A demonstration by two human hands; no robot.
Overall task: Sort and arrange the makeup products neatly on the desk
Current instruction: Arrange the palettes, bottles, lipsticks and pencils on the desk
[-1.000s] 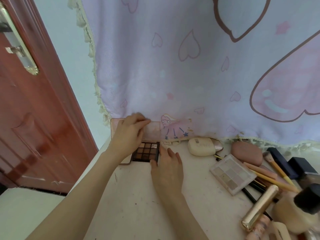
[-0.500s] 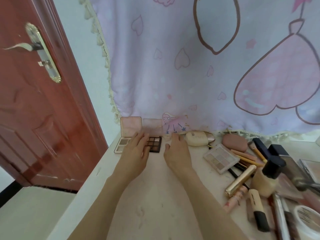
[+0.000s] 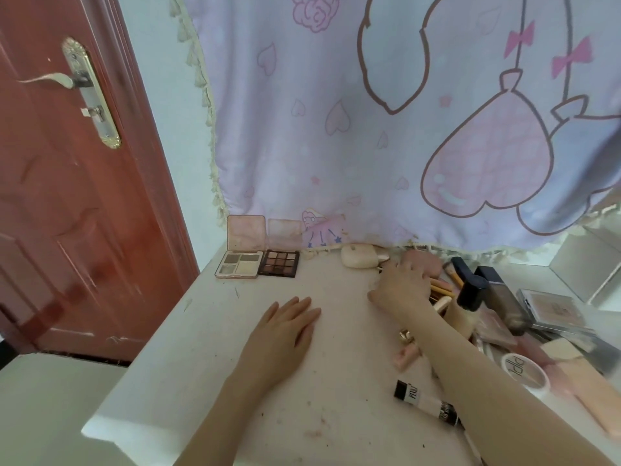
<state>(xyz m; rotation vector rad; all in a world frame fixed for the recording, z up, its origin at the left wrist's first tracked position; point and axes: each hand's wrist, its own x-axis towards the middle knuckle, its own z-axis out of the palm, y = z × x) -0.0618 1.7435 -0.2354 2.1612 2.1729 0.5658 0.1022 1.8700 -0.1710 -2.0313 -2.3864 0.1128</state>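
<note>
— Over the clutter at the desk's right, the right hand (image 3: 401, 284) is now reaching, fingers spread across the brushes (image 3: 440, 290); whether it is gripping anything, I cannot tell.

— And the other?

— The left hand (image 3: 285, 326) is lying flat on the desk (image 3: 201, 348), fingers straight, holding nothing. Both hands have come away from the palettes.

— Where are those sitting?

— The four-pan palette (image 3: 239, 264) and the dark nine-pan palette (image 3: 279, 263) are standing open side by side, touching, lids against the curtain (image 3: 336, 146). That pair is looking settled.

— So what is waiting?

— Everything right of the cream compact (image 3: 359, 255): the foundation bottle (image 3: 468, 297), the tube (image 3: 425, 400), the round jar (image 3: 524, 369), all jumbled. Most sorting is probably still ahead.
</note>
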